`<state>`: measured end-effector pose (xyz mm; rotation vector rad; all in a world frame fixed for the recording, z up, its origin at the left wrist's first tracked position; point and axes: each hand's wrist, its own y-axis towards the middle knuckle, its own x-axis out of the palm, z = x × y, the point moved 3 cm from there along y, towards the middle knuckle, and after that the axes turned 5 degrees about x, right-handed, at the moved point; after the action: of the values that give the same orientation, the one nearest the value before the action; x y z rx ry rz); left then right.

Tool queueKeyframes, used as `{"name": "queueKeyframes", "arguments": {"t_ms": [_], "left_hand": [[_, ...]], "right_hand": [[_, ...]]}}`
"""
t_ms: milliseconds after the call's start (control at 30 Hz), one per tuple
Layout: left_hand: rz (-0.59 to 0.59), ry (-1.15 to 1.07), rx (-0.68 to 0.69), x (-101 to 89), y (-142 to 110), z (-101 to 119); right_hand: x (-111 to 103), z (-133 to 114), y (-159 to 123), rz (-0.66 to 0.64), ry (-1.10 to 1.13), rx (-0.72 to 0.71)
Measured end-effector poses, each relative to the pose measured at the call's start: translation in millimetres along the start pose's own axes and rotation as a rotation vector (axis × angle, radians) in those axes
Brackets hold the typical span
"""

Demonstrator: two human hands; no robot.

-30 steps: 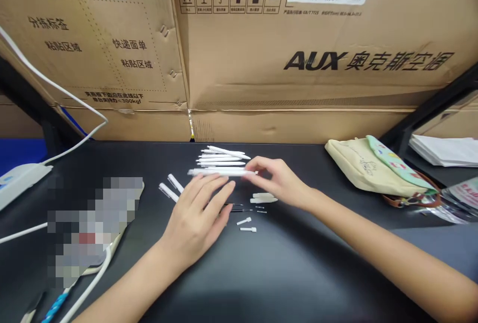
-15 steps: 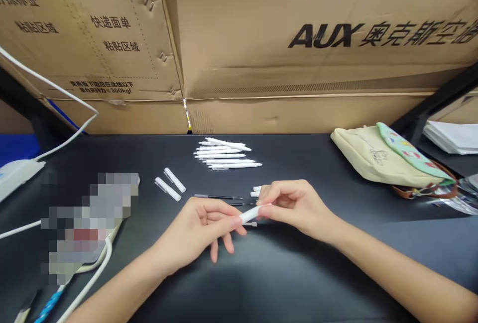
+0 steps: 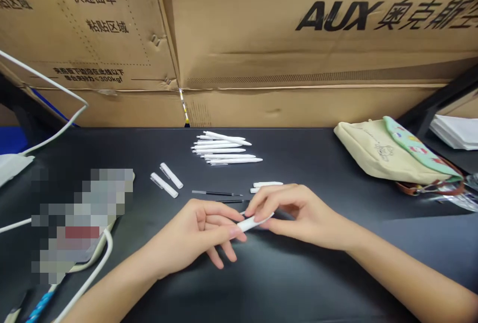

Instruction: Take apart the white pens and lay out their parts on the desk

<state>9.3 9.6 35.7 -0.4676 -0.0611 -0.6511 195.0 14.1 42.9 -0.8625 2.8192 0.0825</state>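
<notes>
A short white pen barrel (image 3: pixel 247 224) is held between my two hands above the front middle of the table. My left hand (image 3: pixel 197 233) pinches its left end with thumb and forefinger, the other fingers hanging loosely below. At the right end, the fingers and thumb of my right hand (image 3: pixel 302 216) close around the barrel and hide part of it. Two dark pen refills (image 3: pixel 216 193) lie just behind my hands. Beyond my right hand are two white pen parts (image 3: pixel 268 184), partly covered. Two white clip-side pen barrels (image 3: pixel 164 185) rest to the left.
Several assembled white pens (image 3: pixel 224 151) lie in a pile near the back edge of the black table (image 3: pixel 298 283). A cream pouch (image 3: pixel 364 151) is at the right. On the left are a blurred-out object (image 3: pixel 85 223) and white cables (image 3: pixel 89 275). Cardboard boxes (image 3: pixel 261 64) stand behind.
My right hand has shifted its grip at the right end of the barrel, its fingers now arched over it. The view has tilted slightly downward. My left hand keeps its pinch.
</notes>
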Motion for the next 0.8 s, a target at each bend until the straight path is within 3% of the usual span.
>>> {"name": "queueKeyframes", "arguments": {"t_ms": [67,200,333,467,633,800], "left_hand": [[-0.008,0.001,-0.012,1.0,-0.2,-1.0],[-0.021,0.007,-0.02,3.8,-0.8,-3.2],[-0.043,0.054,-0.009,6.1,-2.0,-4.7],[-0.022,0.053,0.003,6.8,-2.2,-5.9],[-0.005,0.045,0.025,5.8,-0.2,-6.3],[0.002,0.027,0.03,4.9,0.6,-6.8]], "right_hand": [[-0.2,-0.5,0.0,0.014,-0.024,0.0],[1.6,4.6,0.3,-0.025,0.031,0.163],[0.8,3.3,0.6,-0.022,-0.001,0.092],[0.9,7.7,-1.4,-0.018,0.038,0.227],[-0.7,3.2,-3.1,0.012,-0.003,0.119],[-3.1,4.8,-2.9,0.026,0.016,0.215]]}}
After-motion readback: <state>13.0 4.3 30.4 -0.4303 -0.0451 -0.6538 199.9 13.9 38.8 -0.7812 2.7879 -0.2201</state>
